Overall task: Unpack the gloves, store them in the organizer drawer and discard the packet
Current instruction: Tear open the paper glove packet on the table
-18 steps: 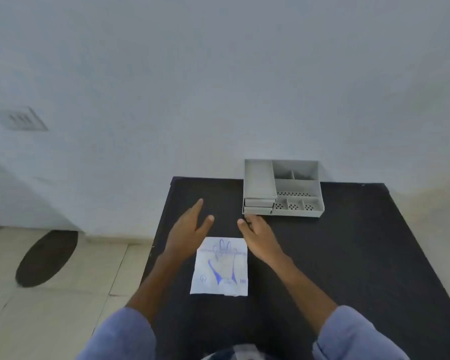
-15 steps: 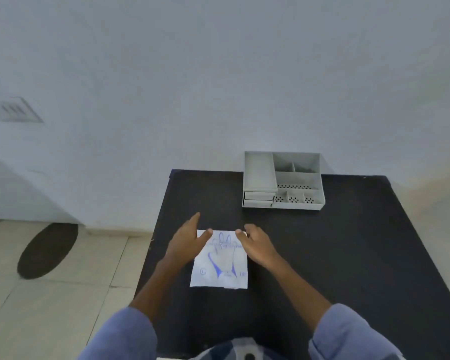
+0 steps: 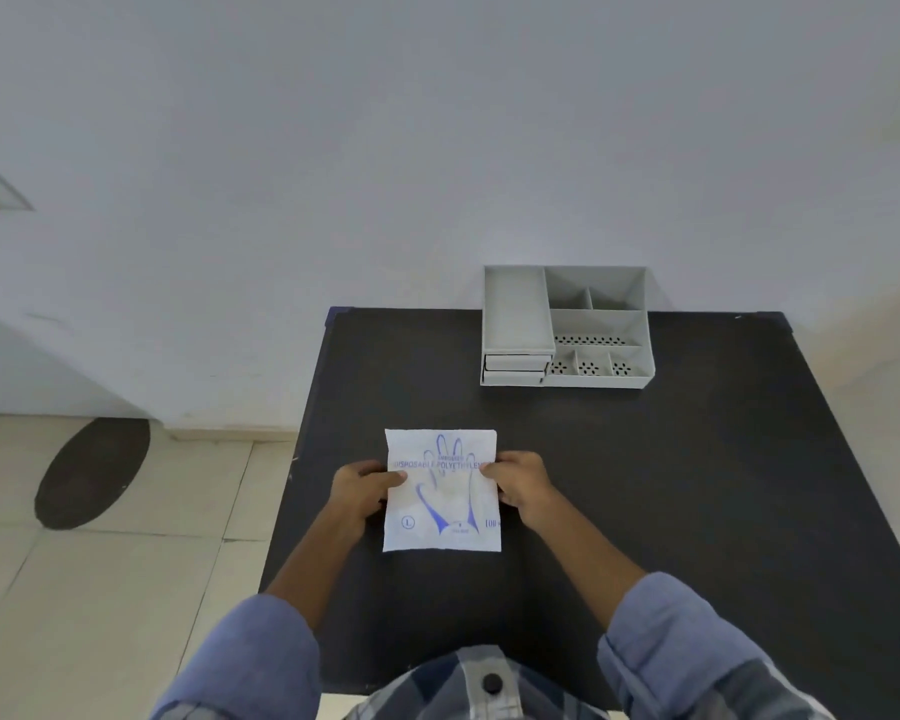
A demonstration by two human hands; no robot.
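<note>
Black matte bench (image 3: 697, 485) against a pale wall, glove packet gripped for opening.
Beyond the flat white printed glove packet (image 3: 441, 493) sits the grey compartmented plastic organizer (image 3: 567, 327), drawers closed; left hand (image 3: 359, 493) and right hand (image 3: 520, 483) pinch the packet's opposite edges, probably to steady it for tearing.

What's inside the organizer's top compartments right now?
The organizer's open compartments look empty, only grey walls and perforated floors. Its two closed drawers hide their contents.

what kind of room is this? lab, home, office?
Probably a plain indoor room set up for the task: a black table against a bare white wall, tiled floor, only a grey organizer on it.
</note>
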